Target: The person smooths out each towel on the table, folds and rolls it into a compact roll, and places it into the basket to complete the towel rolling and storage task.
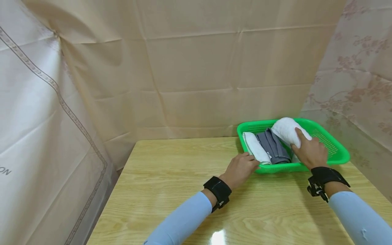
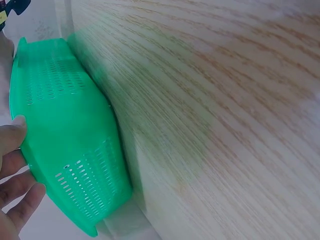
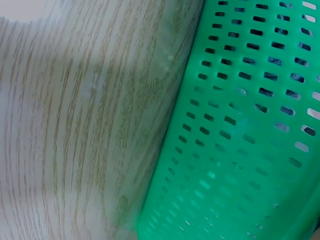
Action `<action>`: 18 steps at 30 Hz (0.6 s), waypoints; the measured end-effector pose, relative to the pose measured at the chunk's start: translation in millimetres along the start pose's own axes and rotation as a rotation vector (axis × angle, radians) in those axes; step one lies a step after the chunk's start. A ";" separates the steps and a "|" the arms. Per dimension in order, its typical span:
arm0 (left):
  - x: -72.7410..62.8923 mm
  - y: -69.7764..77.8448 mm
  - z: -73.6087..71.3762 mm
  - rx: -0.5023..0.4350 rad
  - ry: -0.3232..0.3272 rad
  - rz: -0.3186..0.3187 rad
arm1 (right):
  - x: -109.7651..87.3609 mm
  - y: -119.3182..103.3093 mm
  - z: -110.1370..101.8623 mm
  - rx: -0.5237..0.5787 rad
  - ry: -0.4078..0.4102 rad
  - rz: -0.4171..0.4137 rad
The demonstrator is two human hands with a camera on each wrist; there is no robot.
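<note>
A green plastic basket (image 1: 342, 153) with perforated walls stands at the table's back right. At its near left corner my left hand (image 1: 242, 168) grips the rim; the left wrist view shows the fingers of the left hand (image 2: 17, 175) at the basket's edge (image 2: 65, 125). My right hand (image 1: 311, 151) holds a white rolled cloth (image 1: 286, 129), tilted over the middle of the basket. Left of it in the basket lie a folded dark grey cloth (image 1: 273, 146) and a folded white cloth (image 1: 256, 148). In the right wrist view the basket's wall (image 3: 240, 130) hides the right hand's grip.
The basket rests on a light wood-grain table (image 1: 171, 177). Behind the table hangs a beige cloth (image 1: 190, 68). A pale flowered cloth (image 1: 358, 75) covers the right side, and a whitish cloth with a patterned band (image 1: 36, 119) hangs on the left.
</note>
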State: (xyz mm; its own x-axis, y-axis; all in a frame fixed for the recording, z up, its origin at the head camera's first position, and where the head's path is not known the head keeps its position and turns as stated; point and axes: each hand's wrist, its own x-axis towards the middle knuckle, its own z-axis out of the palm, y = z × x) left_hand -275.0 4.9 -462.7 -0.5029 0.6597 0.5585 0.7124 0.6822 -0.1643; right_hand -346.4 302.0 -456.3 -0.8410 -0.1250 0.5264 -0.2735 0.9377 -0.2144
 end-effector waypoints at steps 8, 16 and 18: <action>1.0 -1.1 -0.3 0.019 0.000 0.002 | 0.9 0.1 2.3 0.034 -0.028 0.013; 0.1 -1.0 0.8 0.017 -0.002 -0.001 | 0.1 2.8 5.1 0.022 -0.059 -0.002; -0.3 -0.7 1.5 0.020 -0.005 0.000 | -0.6 4.0 5.7 0.020 -0.077 0.002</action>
State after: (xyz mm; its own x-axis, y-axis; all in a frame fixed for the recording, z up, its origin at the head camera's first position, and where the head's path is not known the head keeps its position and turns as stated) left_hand -276.1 4.7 -463.9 -0.5054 0.6609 0.5547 0.7026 0.6885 -0.1801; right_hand -349.7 304.0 -462.1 -0.8749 -0.1482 0.4610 -0.2801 0.9315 -0.2321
